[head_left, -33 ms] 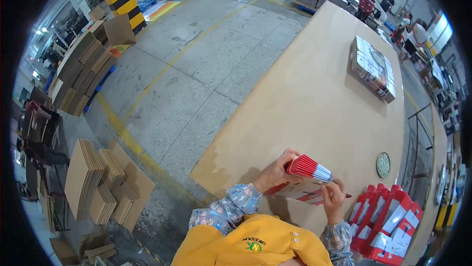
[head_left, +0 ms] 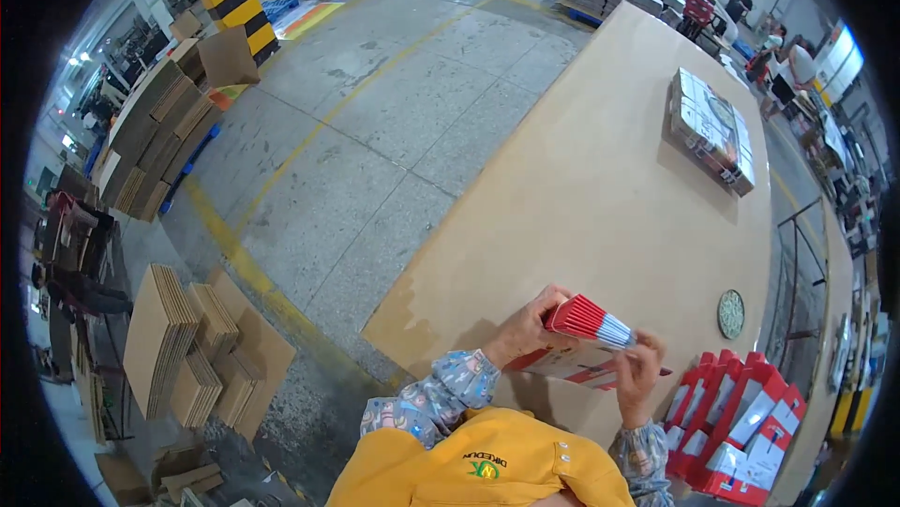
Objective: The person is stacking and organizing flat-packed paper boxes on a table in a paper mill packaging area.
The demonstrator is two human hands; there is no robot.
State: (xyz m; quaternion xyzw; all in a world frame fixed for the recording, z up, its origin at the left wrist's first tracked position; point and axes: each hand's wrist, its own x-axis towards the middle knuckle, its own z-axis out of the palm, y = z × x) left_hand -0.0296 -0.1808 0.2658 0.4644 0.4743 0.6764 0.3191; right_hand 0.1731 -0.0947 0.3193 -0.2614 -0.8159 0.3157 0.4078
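Observation:
Close in front of me, my left hand [head_left: 531, 327] grips one end of a stack of folded red-and-white cartons [head_left: 589, 321]. Their edges fan out, red toward the left hand and pale blue-white toward the right. At the pale end, my right hand [head_left: 641, 371] has its fingers bent against the carton edges. Below the fanned edges, a red-and-white printed face [head_left: 586, 368] shows between my hands. More red-and-white folded cartons [head_left: 745, 423] lie in overlapping piles by my right forearm. A small round dish with a pale green speckled filling [head_left: 730, 314] sits beyond them.
A strapped bundle of printed cartons [head_left: 712, 127] lies farther along the tan table [head_left: 553, 216]. On the floor at left stand folded brown cardboard [head_left: 164, 348] and stacked cardboard on a blue pallet [head_left: 164, 132]. Several people work in the background.
My right hand's fingers have shifted slightly up and away from me at the pale end of the stack. The left hand has stayed in place.

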